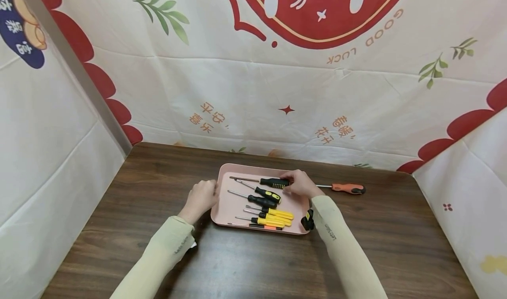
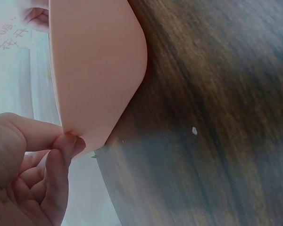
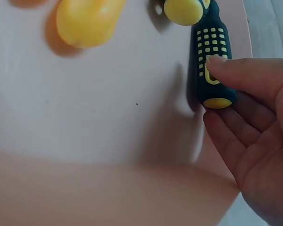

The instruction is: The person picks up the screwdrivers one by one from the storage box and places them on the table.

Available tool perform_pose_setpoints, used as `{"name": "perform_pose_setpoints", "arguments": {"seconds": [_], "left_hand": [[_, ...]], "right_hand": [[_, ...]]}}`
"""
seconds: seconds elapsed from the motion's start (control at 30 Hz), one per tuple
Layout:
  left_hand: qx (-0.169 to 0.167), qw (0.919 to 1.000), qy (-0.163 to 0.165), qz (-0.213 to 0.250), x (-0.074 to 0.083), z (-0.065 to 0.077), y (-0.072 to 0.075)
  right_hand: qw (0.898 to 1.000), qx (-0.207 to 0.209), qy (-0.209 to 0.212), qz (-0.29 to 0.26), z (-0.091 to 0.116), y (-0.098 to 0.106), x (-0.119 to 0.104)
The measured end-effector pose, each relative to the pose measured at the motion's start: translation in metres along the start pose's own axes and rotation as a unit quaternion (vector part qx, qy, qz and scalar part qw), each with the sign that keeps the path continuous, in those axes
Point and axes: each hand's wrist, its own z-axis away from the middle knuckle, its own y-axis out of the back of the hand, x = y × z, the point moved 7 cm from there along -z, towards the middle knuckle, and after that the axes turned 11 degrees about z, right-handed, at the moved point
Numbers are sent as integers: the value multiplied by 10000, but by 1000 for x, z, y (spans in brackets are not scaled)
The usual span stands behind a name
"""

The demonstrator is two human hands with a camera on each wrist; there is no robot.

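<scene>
A shallow pink tray [image 1: 229, 207] lies on the table with several screwdrivers in it. My left hand [image 1: 203, 197] pinches the tray's left rim between thumb and fingers, and the left wrist view shows the tray's outer wall [image 2: 99, 52] beside them. At the far right part of the tray, my right hand [image 1: 299, 184] grips the butt end of a screwdriver with a black handle dotted in yellow [image 3: 211, 42]. In front of it lie a black-and-yellow screwdriver [image 1: 267, 195], a black-handled one [image 1: 261, 201] and several yellow-handled ones [image 1: 273, 222].
An orange-handled screwdriver [image 1: 348, 188] lies on the wooden table [image 1: 253, 264] to the right of the tray. A small black object with a yellow patch [image 1: 307, 221] sits at the tray's near right corner. Printed cloth [image 1: 245, 96] hangs behind and at both sides.
</scene>
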Motion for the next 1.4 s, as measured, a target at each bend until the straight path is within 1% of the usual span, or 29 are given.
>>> {"name": "perform_pose_setpoints", "arguments": {"seconds": [0.13, 0.37, 0.67, 0.87, 1.1, 1.4], "left_hand": [[-43, 10000, 72, 15, 1, 0, 0], [-48, 9999, 119, 2, 0, 1, 0], [-55, 9999, 136, 24, 0, 1, 0], [4, 10000, 75, 2, 0, 1, 0], [-74, 9998, 159, -54, 0, 1, -3], [-68, 9998, 159, -70, -1, 0, -2]], "right_hand": [[9999, 80, 51, -101, -3, -3, 3], [9995, 128, 1, -302, -5, -7, 5], [9993, 222, 118, -269, -8, -8, 5], [9994, 244, 120, -222, -10, -9, 8], [9995, 238, 26, -210, -9, -10, 9], [9995, 279, 141, -103, -8, -10, 8]]}}
